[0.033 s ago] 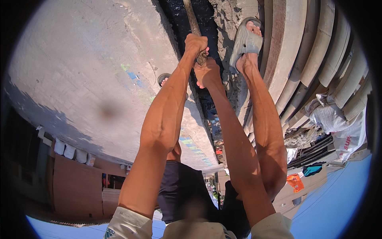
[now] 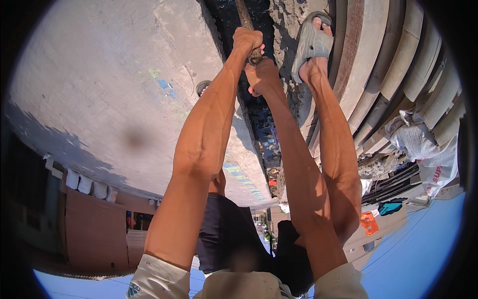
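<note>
Both my hands are closed around a rough wooden pole [image 2: 243,14] that runs out past the top of the view. My left hand [image 2: 247,41] grips it farther out. My right hand [image 2: 262,78] wraps its near end, just behind the left one. Beneath them lies a narrow ditch [image 2: 260,115] with dark, wet-looking contents. The pole's far end is out of sight.
My feet straddle the ditch; a grey slipper [image 2: 314,42] is on the right one. A concrete slab [image 2: 124,74] borders the left side. Stacked curved grey pieces [image 2: 366,55] line the right, near white sacks [image 2: 413,142]. Litter [image 2: 271,149] lies in the ditch.
The whole view has shifted slightly, so hands, pole and feet sit a little higher in it. My grip on the pole looks the same.
</note>
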Demonstrator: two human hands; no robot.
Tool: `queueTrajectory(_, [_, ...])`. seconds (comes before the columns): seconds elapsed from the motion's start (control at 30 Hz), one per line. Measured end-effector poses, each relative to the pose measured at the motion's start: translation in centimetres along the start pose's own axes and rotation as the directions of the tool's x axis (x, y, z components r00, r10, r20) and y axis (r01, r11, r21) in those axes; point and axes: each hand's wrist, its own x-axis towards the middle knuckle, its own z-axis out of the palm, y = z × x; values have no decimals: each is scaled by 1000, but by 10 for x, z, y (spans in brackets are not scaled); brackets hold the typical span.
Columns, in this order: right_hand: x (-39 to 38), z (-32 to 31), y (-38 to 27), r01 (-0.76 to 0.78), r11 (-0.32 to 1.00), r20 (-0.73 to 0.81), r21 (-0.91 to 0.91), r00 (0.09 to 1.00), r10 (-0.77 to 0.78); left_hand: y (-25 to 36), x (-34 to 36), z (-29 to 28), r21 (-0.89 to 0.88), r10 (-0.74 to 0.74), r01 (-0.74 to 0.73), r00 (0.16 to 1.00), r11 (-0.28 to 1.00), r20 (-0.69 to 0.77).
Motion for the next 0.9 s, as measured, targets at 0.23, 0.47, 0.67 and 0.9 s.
queueTrajectory(0.23, [-13, 27, -5, 101, 993, -16, -58, 995, -102, -26, 56, -20, 48, 218, -218, 976, 975, 19])
queueTrajectory(0.47, [2, 32, 44, 126, 992, -37, -8, 991, -126, -77, 57, -4, -209, 348, -330, 936, 921, 56])
queueTrajectory(0.67, [39, 43, 138, 187, 976, 15, 113, 982, -189, -122, 49, 27, 128, 218, -203, 968, 971, -123])
queueTrajectory(0.9, [119, 82, 315, 392, 911, -123, 128, 918, -378, -234, 48, 90, 268, 282, -203, 911, 942, -301])
